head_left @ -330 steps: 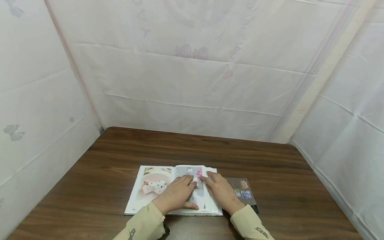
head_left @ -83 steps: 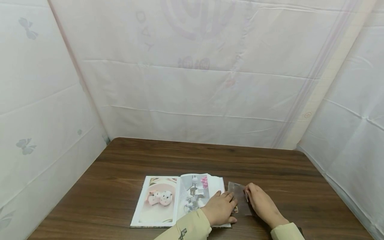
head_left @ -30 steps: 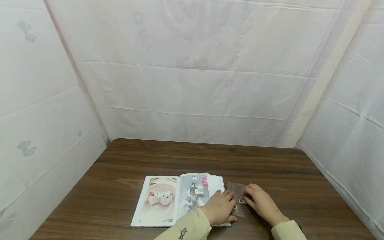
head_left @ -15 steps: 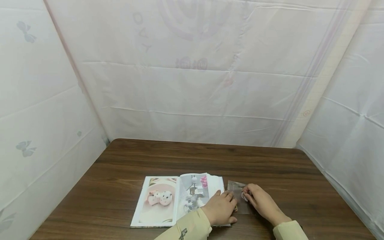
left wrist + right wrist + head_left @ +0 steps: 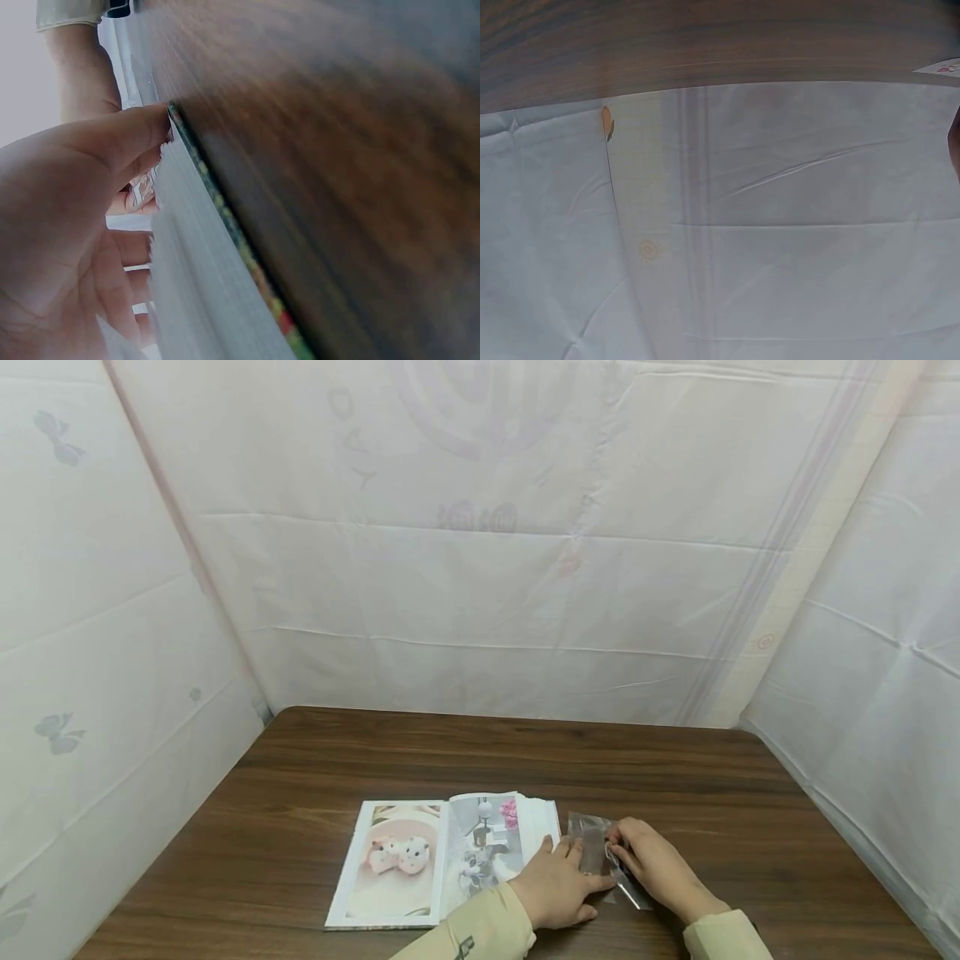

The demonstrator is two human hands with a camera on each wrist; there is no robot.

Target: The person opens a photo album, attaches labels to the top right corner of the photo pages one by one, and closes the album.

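Observation:
My left hand lies with fingers spread over the right edge of an open photo book and the clear sticker sheet beside it. Its index finger stretches onto the sheet. My right hand pinches a small pale sticker at the sheet's right part, where the plastic bends up and shines. In the left wrist view the thumb of the left hand touches the cover edge of the book; the right hand shows behind it. The right wrist view catches only a sliver of the right hand.
The dark wooden table extends behind and to both sides of the book. Pale patterned cloth hangs beyond its back edge and along the left and right. The left page carries a printed picture of pink-and-white round things.
My left hand has moved from the pages to the sheet and its index finger now reaches further right. My right hand has moved from the book to the sheet, whose right part now bends up.

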